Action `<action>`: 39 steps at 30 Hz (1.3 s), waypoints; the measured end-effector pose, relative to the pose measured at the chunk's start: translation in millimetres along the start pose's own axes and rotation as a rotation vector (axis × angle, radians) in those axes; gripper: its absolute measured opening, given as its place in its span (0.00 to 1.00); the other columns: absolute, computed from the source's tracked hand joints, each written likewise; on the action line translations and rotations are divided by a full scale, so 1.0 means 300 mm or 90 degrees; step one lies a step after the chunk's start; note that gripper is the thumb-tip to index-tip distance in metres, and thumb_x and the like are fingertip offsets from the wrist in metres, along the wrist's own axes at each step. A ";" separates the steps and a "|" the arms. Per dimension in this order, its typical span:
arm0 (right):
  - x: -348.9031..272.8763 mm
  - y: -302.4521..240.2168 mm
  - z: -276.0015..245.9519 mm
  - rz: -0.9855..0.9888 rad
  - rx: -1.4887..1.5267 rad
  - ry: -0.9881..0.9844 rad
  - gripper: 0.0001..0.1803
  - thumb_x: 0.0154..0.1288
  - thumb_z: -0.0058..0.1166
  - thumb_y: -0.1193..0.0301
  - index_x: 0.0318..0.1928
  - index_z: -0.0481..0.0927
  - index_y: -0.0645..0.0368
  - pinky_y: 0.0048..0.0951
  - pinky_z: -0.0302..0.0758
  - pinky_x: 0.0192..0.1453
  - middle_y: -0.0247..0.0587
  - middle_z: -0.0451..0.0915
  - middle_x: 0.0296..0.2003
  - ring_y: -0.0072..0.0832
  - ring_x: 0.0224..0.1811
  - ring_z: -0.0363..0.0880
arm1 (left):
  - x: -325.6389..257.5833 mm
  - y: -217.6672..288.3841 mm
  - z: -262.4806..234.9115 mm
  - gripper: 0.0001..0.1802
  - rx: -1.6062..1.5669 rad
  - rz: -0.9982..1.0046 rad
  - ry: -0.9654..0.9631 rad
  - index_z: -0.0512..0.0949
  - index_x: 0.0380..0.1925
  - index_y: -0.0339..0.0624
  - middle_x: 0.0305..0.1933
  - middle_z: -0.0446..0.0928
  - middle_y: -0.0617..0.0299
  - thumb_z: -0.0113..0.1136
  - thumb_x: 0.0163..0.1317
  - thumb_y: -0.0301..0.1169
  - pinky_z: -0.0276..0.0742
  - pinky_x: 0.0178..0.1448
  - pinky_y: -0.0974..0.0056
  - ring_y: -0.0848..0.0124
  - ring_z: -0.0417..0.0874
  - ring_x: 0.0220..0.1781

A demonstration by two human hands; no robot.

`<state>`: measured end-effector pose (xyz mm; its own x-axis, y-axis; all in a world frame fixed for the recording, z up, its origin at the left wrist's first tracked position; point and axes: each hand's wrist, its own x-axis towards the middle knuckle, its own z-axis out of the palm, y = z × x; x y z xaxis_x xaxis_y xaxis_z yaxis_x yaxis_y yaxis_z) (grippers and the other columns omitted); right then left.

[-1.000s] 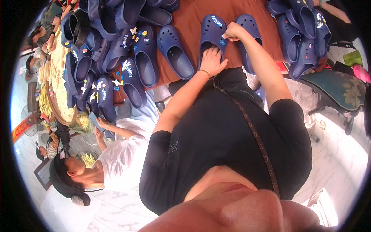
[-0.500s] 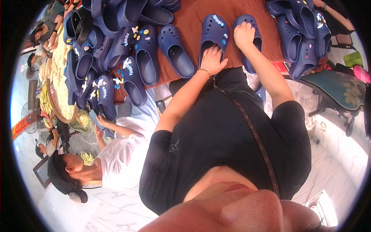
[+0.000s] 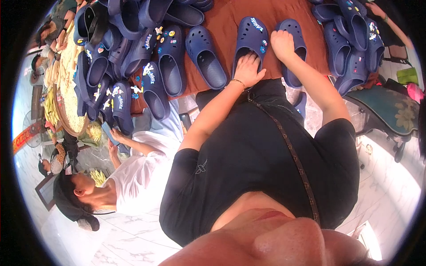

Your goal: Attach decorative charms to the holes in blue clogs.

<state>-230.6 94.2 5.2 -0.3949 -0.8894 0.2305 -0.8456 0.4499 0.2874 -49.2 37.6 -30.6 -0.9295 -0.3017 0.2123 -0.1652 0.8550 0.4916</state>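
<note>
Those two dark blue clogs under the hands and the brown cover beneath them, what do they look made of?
The dark blue perforated clog under the left hand and the dark blue clog under the right hand look like moulded foam or rubber: one-piece, matte, smooth, with punched holes. The rust-brown table cover looks like woven cloth, dull and softly creased, though that is less certain.

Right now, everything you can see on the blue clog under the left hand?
The blue clog is a dark blue slip-on that looks like moulded foam or rubber, with round holes across the toe and small coloured charms plus a white one on its upper. It lies sole down on the brown table cover, toe pointing away from the person, beside a second clog of the same kind. The left hand rests on its heel opening, fingers reaching inside. Its heel end is hidden by that hand.
</note>
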 end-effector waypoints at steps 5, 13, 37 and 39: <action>-0.012 0.030 0.037 -0.022 0.123 -0.015 0.05 0.52 0.49 0.71 0.25 0.74 0.59 0.38 0.73 0.35 0.42 0.76 0.24 0.38 0.31 0.78 | -0.002 0.006 -0.001 0.30 0.006 -0.019 -0.009 0.70 0.48 0.33 0.56 0.66 0.46 0.52 0.52 0.47 0.53 0.63 0.53 0.54 0.61 0.62; 0.283 -0.003 0.029 0.003 0.757 -0.230 0.09 0.48 0.58 0.75 0.34 0.78 0.61 0.30 0.73 0.40 0.40 0.80 0.30 0.30 0.34 0.78 | -0.002 -0.002 0.006 0.30 0.005 0.012 0.017 0.70 0.47 0.31 0.55 0.66 0.44 0.49 0.54 0.48 0.54 0.62 0.52 0.52 0.62 0.60; 0.465 -0.112 -0.084 -0.061 0.234 -0.428 0.26 0.46 0.64 0.67 0.48 0.73 0.56 0.42 0.71 0.51 0.44 0.75 0.49 0.40 0.52 0.73 | -0.002 -0.003 0.010 0.30 -0.008 0.006 0.012 0.70 0.47 0.31 0.54 0.66 0.44 0.49 0.54 0.48 0.54 0.62 0.52 0.52 0.62 0.60; 0.432 -0.096 -0.075 -0.046 0.235 -0.411 0.26 0.46 0.65 0.66 0.47 0.74 0.56 0.43 0.72 0.50 0.44 0.75 0.47 0.40 0.51 0.74 | 0.003 0.004 0.013 0.30 -0.005 0.012 0.013 0.70 0.47 0.31 0.54 0.66 0.45 0.49 0.54 0.48 0.54 0.62 0.52 0.52 0.62 0.60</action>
<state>-249.4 -32.3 47.6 -0.3704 -0.8377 -0.4013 -0.8981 0.4333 -0.0757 -51.6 40.0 -33.1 -0.9255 -0.2939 0.2387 -0.1450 0.8575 0.4936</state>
